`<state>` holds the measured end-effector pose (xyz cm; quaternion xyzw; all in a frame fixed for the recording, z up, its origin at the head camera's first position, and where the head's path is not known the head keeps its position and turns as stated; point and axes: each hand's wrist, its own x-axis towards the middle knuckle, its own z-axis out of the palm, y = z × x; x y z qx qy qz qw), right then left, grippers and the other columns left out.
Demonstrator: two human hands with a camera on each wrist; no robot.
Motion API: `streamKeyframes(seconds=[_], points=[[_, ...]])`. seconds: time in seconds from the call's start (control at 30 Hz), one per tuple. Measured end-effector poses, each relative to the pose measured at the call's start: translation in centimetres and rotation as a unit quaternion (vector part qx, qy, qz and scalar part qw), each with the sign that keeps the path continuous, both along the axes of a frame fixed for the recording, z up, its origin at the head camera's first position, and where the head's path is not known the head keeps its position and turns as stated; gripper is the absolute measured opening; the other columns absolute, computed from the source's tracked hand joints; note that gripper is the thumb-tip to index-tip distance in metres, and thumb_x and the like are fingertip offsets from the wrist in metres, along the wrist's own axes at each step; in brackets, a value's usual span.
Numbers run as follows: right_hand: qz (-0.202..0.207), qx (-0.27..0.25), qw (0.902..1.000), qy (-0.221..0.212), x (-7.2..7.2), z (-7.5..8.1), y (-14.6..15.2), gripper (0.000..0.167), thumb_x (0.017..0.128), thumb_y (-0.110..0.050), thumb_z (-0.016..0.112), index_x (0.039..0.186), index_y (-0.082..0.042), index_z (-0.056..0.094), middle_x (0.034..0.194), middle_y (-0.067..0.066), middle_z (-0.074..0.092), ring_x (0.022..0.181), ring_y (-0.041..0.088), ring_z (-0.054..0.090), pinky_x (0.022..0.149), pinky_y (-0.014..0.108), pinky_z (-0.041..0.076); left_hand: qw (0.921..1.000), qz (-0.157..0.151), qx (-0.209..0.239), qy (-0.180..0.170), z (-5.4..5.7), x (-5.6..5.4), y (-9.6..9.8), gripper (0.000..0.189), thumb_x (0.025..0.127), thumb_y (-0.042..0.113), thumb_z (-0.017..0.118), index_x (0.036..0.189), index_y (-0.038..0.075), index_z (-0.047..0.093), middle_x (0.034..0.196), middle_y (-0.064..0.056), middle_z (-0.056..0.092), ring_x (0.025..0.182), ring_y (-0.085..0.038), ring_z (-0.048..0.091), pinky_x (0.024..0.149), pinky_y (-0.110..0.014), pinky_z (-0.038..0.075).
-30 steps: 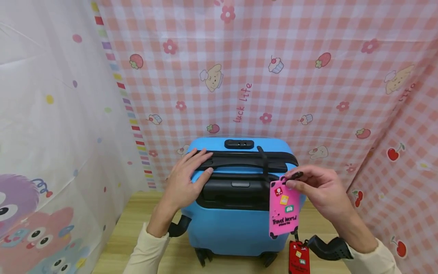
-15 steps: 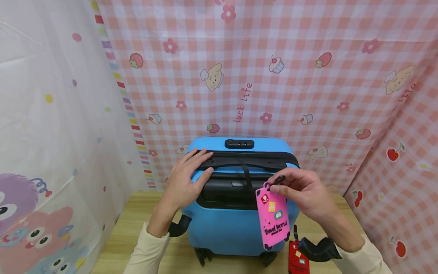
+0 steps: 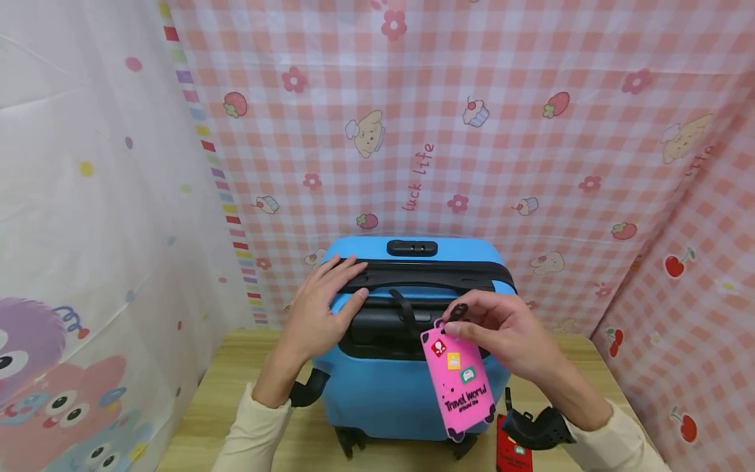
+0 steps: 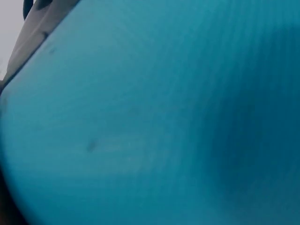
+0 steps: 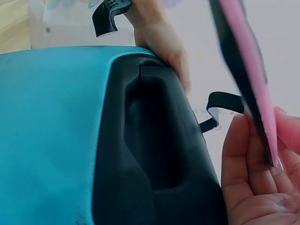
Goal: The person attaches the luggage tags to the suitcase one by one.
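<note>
A blue suitcase (image 3: 383, 400) with a black handle (image 3: 413, 278) stands upright on its wheels. My left hand (image 3: 321, 314) rests on its upper left corner, fingers extended over the handle's left end. In front of the suitcase's right half, my right hand (image 3: 504, 331) pinches a pink luggage tag (image 3: 463, 393) by its top edge, between thumb and fingers. The tag hangs tilted, printed side showing. Its black strap (image 3: 404, 308) sticks out leftward, the free end just below the handle. In the right wrist view, the tag (image 5: 253, 79) is edge-on and the strap (image 5: 227, 100) bends towards the suitcase.
A red luggage tag (image 3: 512, 452) lies on the wooden table (image 3: 206, 419) at the suitcase's lower right, partly behind the right wrist's black camera mount (image 3: 537, 429). A combination lock (image 3: 413, 248) sits behind the handle. Checked cloth (image 3: 495, 164) hangs close behind the suitcase.
My right hand has moved left with the pink tag, which now tilts more. The strap's free end has gone from over the handle to below it, further left. My left hand has stayed put.
</note>
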<state>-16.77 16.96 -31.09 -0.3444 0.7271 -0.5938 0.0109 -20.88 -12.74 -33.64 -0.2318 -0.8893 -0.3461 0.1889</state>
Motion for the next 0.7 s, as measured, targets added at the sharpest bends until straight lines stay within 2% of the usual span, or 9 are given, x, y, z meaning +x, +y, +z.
streamKeyframes(seconds=[0.27,0.4,0.53,0.7], points=[[-0.002,0.008,0.9995,-0.032,-0.4,0.5,-0.4,0.01,0.096,-0.002,0.061,0.104,0.003,0.064,0.096,0.008,0.07,0.07,0.024,0.068,0.06,0.037,0.059,0.9995,-0.006,-0.03,-0.003,1.1,0.0,0.0,0.047,0.099,0.04,0.057,0.142,0.022,0.056,0.152,-0.006,0.047,0.147,-0.029,0.031,0.116,-0.061,0.022],[-0.009,0.015,0.9989,-0.044,-0.5,0.8,-0.6,0.01,0.096,-0.004,0.063,0.103,0.002,0.065,0.096,0.01,0.07,0.071,0.024,0.068,0.061,0.036,0.059,0.9993,-0.009,-0.034,0.007,1.9,0.1,0.3,0.047,0.097,0.04,0.06,0.139,0.019,0.059,0.144,-0.008,0.054,0.142,-0.031,0.037,0.114,-0.061,0.024],[-0.016,0.023,0.9983,-0.052,-0.6,1.0,-0.8,0.01,0.095,-0.006,0.064,0.103,0.0,0.066,0.096,0.012,0.07,0.072,0.024,0.067,0.062,0.037,0.059,0.9985,-0.024,-0.044,0.022,2.6,0.1,0.6,0.046,0.095,0.04,0.063,0.136,0.019,0.061,0.133,-0.005,0.06,0.131,-0.028,0.046,0.109,-0.057,0.033],[-0.028,0.039,0.9972,-0.057,-0.9,1.3,-1.2,0.01,0.095,-0.008,0.065,0.103,-0.002,0.068,0.096,0.013,0.071,0.071,0.025,0.068,0.062,0.037,0.059,0.9965,-0.04,-0.073,0.007,3.4,0.1,1.3,0.049,0.095,0.044,0.062,0.138,0.021,0.059,0.126,-0.004,0.059,0.125,-0.027,0.047,0.105,-0.055,0.036]])
